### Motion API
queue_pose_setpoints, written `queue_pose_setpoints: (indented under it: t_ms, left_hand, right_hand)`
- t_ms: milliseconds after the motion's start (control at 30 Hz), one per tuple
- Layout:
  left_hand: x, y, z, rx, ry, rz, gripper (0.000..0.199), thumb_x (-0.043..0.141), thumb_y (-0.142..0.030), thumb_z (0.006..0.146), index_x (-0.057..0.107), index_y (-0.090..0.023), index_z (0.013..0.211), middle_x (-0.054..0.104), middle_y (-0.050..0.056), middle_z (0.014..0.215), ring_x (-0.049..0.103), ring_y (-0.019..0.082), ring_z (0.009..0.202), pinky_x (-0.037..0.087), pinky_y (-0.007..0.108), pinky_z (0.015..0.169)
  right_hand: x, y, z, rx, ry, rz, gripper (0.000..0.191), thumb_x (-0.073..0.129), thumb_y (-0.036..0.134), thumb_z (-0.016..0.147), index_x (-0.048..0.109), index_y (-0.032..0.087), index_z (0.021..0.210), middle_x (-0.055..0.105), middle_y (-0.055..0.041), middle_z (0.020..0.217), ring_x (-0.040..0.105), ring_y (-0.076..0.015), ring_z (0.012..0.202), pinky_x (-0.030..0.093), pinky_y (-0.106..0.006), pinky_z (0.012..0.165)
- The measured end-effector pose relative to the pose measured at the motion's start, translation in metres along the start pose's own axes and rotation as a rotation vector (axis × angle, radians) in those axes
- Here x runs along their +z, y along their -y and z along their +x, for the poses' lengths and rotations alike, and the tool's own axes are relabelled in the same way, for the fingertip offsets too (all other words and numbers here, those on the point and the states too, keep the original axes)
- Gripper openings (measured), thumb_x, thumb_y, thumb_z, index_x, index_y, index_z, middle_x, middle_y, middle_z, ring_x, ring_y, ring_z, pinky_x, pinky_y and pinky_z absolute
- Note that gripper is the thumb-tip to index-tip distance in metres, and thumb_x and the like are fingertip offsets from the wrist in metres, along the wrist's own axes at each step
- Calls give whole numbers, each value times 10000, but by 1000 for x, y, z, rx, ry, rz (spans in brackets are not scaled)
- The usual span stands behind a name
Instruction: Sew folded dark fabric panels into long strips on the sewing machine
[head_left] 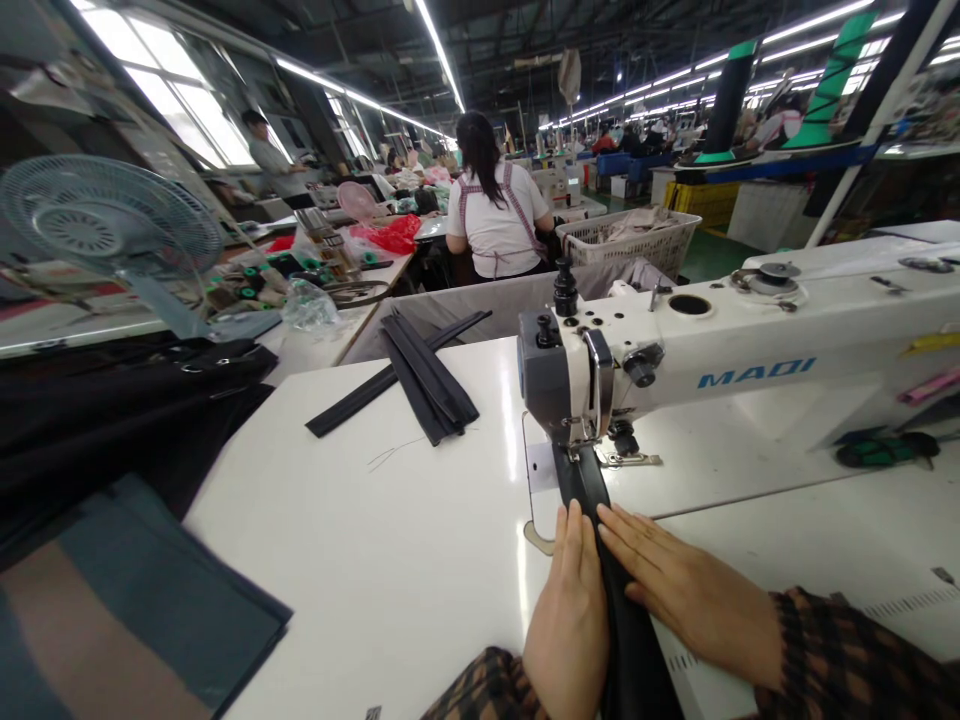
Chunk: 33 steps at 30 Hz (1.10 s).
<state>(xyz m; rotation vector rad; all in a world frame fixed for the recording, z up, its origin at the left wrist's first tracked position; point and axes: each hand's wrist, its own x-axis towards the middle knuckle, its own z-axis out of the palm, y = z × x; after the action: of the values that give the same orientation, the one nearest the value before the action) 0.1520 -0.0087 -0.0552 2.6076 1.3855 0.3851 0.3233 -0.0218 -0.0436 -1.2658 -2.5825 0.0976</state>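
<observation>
My left hand [566, 620] and my right hand [686, 585] lie flat on either side of a long black fabric strip [634, 640], pressing it to the white sewing table [360, 520]. The strip runs forward under the presser foot [579, 452] of a white MADI sewing machine [600, 370]. The foot area is partly hidden by the strip and machine head, so the needle cannot be made out. To the left lies a bundle of folded black strips [427, 375], out of reach of both hands, with a loose thread [394, 450] nearby.
Dark fabric [112, 420] and folded grey and tan panels [112, 610] lie at the left. A desk fan [112, 220] stands beyond them. A co-worker [495, 210] sits ahead beside a white plastic basket [630, 240] of cloth, with a cluttered neighbouring table [322, 270] to the left.
</observation>
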Motion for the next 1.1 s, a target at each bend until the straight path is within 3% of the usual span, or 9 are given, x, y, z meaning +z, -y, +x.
queue_pose_setpoints:
  t_ms: [333, 600, 1100]
  left_hand:
    - [-10, 1, 22, -11, 70, 42, 596, 238, 91, 685, 301, -5, 1270, 273, 193, 1363, 110, 249, 1272, 331, 418, 1003]
    - [-12, 1, 32, -26, 113, 59, 594, 247, 78, 683, 306, 1, 1270, 280, 188, 1361, 111, 234, 1279, 290, 412, 1023]
    - [0, 1, 40, -19, 15, 5, 627, 305, 38, 663, 267, 6, 1288, 268, 215, 1355, 82, 256, 1283, 266, 474, 1021]
  right_hand:
    - [3, -8, 14, 10, -59, 37, 519, 378, 162, 839, 237, 90, 1333, 269, -125, 1374, 227, -214, 1262, 323, -395, 1003]
    - [3, -9, 19, 28, -64, 52, 519, 366, 169, 843, 226, 96, 1338, 274, -124, 1373, 218, -210, 1265, 312, -395, 1008]
    - [1, -10, 28, 86, -46, 97, 507, 343, 171, 846, 233, 92, 1335, 268, -122, 1378, 214, -200, 1269, 299, -393, 1017]
